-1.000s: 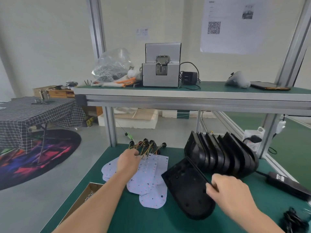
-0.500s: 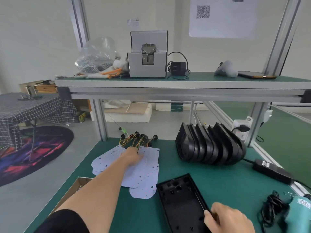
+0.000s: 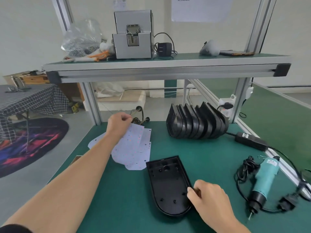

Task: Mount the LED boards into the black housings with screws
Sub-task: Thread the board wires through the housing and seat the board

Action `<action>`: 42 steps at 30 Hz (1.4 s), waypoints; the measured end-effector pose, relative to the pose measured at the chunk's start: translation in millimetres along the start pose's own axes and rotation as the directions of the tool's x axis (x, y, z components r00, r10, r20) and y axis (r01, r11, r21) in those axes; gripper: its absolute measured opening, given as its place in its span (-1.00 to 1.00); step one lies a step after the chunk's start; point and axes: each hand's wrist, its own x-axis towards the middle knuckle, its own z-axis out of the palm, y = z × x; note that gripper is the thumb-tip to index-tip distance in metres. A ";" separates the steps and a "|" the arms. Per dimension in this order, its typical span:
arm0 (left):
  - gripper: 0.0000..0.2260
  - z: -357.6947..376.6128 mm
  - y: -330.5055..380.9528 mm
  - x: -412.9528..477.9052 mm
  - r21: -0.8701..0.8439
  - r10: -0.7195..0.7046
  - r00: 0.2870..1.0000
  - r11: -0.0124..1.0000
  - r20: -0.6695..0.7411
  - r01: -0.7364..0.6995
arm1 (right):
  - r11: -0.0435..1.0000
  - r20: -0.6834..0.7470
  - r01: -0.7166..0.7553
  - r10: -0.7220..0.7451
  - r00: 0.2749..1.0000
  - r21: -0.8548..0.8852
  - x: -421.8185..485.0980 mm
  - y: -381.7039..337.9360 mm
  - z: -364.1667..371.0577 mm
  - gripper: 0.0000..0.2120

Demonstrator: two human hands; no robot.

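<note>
The left hand [image 3: 118,124] was lying flat on the boards [image 3: 146,146] a moment ago, and now its fingers are pinching the far edge of the top board [image 3: 128,148] and tipping it up. The right hand [image 3: 208,197] is still holding the housing [image 3: 166,184] by its right rim with curled fingers. The housing is lying open side up on the table [image 3: 117,199], just beside the boards, so I think the top board is going in next.

Bare green mat [image 3: 210,157] lies between the stacked housings [image 3: 196,125] and electric screwdriver [image 3: 265,177] (cord [image 3: 243,172] coiled beside).
</note>
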 end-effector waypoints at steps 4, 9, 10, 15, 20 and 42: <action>-0.89 -19.8 20.1 -20.3 -0.048 0.137 0.990 0.989 -0.019 -0.138 | 0.999 0.032 0.016 -0.018 0.999 0.050 -6.6 11.8 -4.8 -0.63; -0.69 -44.2 57.8 -58.6 -0.144 0.331 0.942 0.936 0.051 -0.321 | 0.989 0.121 0.064 -0.081 0.989 0.135 -11.1 29.9 -12.0 -0.62; -0.66 -48.5 66.2 -68.1 -0.175 0.382 0.920 0.915 0.083 -0.364 | 0.988 0.152 0.074 -0.094 0.984 0.134 -11.7 32.8 -13.5 -0.62; -0.56 -57.5 107.6 -120.7 -0.298 0.585 0.768 0.806 0.262 -0.512 | 0.993 0.268 0.094 -0.109 0.957 0.067 -0.4 32.3 -29.6 -0.55; -0.59 -57.0 135.4 -166.9 -0.357 0.664 0.633 0.747 0.397 -0.560 | 0.960 0.008 0.092 -0.098 0.995 0.265 29.1 3.4 -46.5 -0.53; -0.79 -78.7 87.9 -153.2 -0.294 0.248 0.726 0.954 0.642 -0.066 | 0.653 -0.088 0.481 -0.539 0.838 0.585 2.2 -74.9 -122.0 -0.81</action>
